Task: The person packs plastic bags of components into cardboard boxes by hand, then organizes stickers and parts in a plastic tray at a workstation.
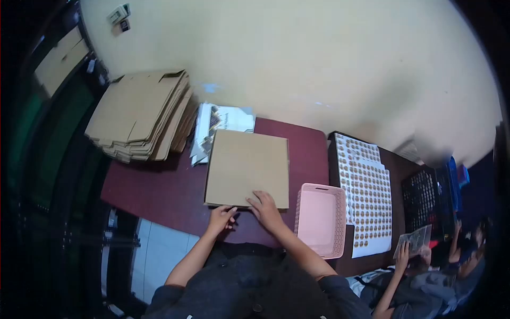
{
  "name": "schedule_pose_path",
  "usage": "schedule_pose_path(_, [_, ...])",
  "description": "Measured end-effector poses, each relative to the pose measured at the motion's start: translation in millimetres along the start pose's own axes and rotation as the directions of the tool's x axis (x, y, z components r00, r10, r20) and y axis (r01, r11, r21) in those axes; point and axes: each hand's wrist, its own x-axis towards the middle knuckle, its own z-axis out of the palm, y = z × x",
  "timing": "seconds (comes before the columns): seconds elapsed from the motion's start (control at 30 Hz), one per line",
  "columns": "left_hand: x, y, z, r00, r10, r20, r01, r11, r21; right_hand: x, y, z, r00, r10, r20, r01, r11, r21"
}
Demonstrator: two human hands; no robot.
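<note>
Shirt cropped, box underside hidden

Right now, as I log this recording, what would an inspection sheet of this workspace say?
Surface: maroon table.
Job's things: cardboard box, lying flat.
Clutter: stacked cardboard at left; printed papers behind the box; pink basket to its right, then sheets of round prints.
Hands: right hand rests on the box; left hand at its near edge, contact unclear.
Cables: nothing seen.
Surroundings: pale wall behind; another person's hand holds clear plastic.
</note>
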Motion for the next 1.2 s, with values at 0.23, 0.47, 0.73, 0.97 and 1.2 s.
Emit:
schedule_pose_path(0.23, [7, -17, -7, 0.991, -0.133, -0.012, 0.128, 0.973, -0.193, -41, -32, 18, 0.591, 0.805, 0.049, -0.697, 0.479, 0.534])
schedule_pose_path(0.47, [19, -24, -15, 0.989, -0.124, 0.082, 0.138, 0.971, -0.197, -34, -35, 55, 0.306, 0.824, 0.477, -0.212, -0.429, 0.878])
schedule_pose_path(0.73, [30, -16, -42, 0.939, -0.051, 0.341, 0.038, 0.998, 0.044, -15, -52, 78, 0.104, 0.932, 0.348, -0.057, -0.344, 0.937])
schedule_pose_path(0.97, [29, -28, -66, 0.814, 0.207, 0.543, -0.498, 0.728, 0.47, -14, -53, 54, 0.184, 0.91, 0.371, -0.244, -0.323, 0.914])
schedule_pose_path(1.2, [34, -15, -81, 0.756, 0.164, 0.633, -0.631, 0.441, 0.639, -6, -59, 61, 0.19, 0.938, 0.29, -0.235, -0.243, 0.941])
